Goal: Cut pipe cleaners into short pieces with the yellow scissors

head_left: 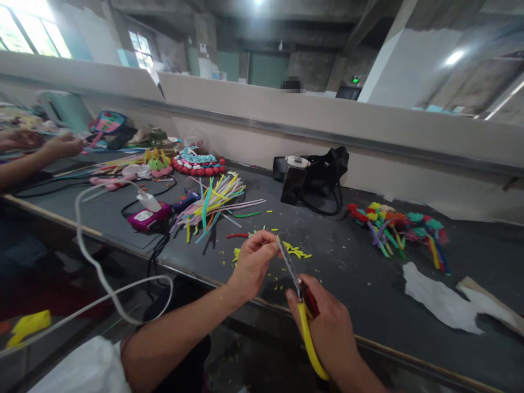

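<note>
My right hand (pixel 327 322) is wrapped round a pair of scissors (pixel 305 327) with yellow and red handles, the blades pointing up and away toward my other hand. My left hand (pixel 256 259) is closed in a pinch beside the blade tips. A little yellow of a pipe cleaner (pixel 278 238) shows at its fingertips; the rest is hidden. Short yellow cut pieces (pixel 297 250) lie scattered on the dark table behind and under my hands. Further back to the left rests a loose bundle of long coloured pipe cleaners (pixel 216 199).
Colourful pipe-cleaner flowers (pixel 401 224) and torn white paper (pixel 438 297) lie at right. A black bag (pixel 323 169) with a phone (pixel 293 184) leaning on it stands by the partition. A purple device (pixel 149 217) with a white cable sits left. Another person's hands (pixel 61 146) work at far left.
</note>
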A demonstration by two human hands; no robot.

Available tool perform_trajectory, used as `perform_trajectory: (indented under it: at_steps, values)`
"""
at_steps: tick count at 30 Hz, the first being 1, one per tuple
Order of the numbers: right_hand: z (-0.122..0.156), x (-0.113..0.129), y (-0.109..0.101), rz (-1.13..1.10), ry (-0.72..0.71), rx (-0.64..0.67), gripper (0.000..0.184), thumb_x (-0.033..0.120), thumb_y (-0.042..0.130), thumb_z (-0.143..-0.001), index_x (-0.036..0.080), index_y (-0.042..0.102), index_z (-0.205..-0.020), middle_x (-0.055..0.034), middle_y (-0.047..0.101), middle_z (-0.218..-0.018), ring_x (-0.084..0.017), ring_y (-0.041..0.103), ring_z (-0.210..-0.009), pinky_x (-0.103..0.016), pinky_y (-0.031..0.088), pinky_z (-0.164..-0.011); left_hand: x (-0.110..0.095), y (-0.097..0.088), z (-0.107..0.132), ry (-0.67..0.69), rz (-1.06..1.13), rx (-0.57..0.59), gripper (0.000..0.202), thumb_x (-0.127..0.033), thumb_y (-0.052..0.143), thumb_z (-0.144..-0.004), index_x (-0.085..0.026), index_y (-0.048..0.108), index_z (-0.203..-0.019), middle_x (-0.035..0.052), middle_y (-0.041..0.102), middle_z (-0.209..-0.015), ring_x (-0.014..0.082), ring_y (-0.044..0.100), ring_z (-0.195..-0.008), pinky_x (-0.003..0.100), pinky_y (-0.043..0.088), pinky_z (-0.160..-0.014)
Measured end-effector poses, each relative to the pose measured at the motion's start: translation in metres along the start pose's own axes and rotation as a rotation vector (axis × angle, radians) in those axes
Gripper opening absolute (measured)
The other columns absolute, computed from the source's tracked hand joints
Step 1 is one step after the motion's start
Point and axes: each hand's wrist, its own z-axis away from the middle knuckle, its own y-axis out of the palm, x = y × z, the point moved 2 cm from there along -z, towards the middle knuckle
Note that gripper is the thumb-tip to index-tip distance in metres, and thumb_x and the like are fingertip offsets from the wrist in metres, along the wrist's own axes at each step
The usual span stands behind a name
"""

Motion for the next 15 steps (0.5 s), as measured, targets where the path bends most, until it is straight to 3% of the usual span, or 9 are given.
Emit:
perform_trajectory:
  at_steps: [15]
  values:
    - [0.0024, -0.0060, -0.0005, 0.072, -0.015, -0.020, 0.022, 0.038, 0.051, -0.090, 0.022, 0.063, -0.098, 0.0007, 0.065, -0.068, -0.013, 0.059, -0.057, -0.021, 0.043, -0.059, -0.0002, 0.0004, -0.0003, -0.010, -0.018, 0.000, 0.012, -0.022, 0.071, -0.067, -0.017, 0.061, -0.066, -0.0026, 0.058, -0.064, 0.0111, 0.054, -0.063, 0.026, 0.041, -0.071]
